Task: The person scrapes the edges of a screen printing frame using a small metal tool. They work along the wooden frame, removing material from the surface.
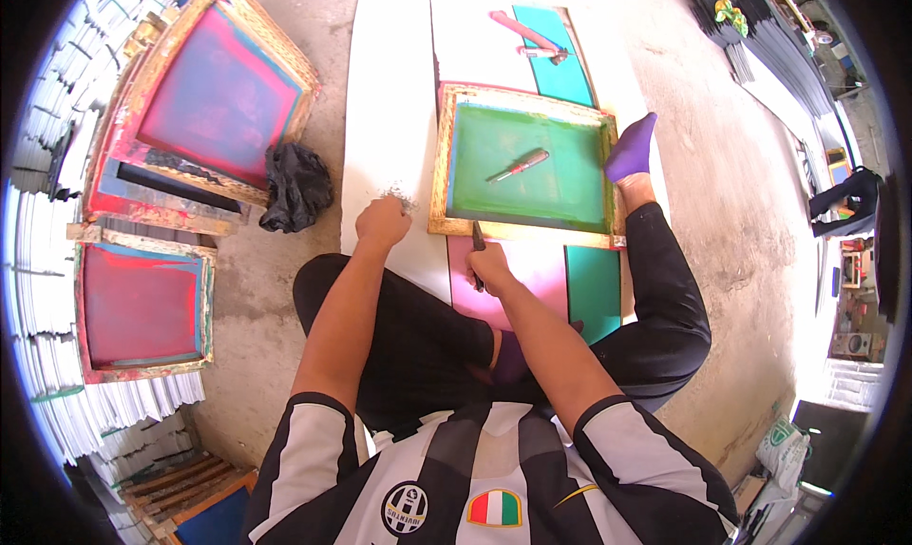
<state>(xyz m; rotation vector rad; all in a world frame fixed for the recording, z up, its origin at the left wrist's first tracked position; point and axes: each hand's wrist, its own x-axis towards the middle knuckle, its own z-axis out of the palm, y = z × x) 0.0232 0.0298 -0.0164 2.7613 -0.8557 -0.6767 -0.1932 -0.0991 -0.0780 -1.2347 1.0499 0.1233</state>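
The right hand [489,263] is grasping a slim dark tool [478,236], whose far end is overlapping the near bar of a wooden frame [442,165]; whether the two are touching cannot be told. The left hand [383,220] is curling palm-down beside scattered small grey bits [400,195]; what, if anything, it is gripping cannot be told. The frame is lying flat in front of the hands, its green mesh [532,198] supporting a screwdriver-like tool [519,166]; a purple-socked foot [632,148] is resting at its right bar. Lettering is marking a round crest [406,509] on the black-and-white striped shirt [499,440]; a green, white and red patch [494,509] is sitting beside it, and a white sack [784,450] at lower right is bearing green printing. White boards [389,79], with turquoise [553,22] and pink panels [522,303], are forming the work surface on a bare floor [722,260]. Beyond the frame, hand tools [522,30] are lying. At left, a black plastic bag [296,189] is resting beside pink-meshed frames [142,303], and stacked pale sheets [43,307] are lining the room's edge.
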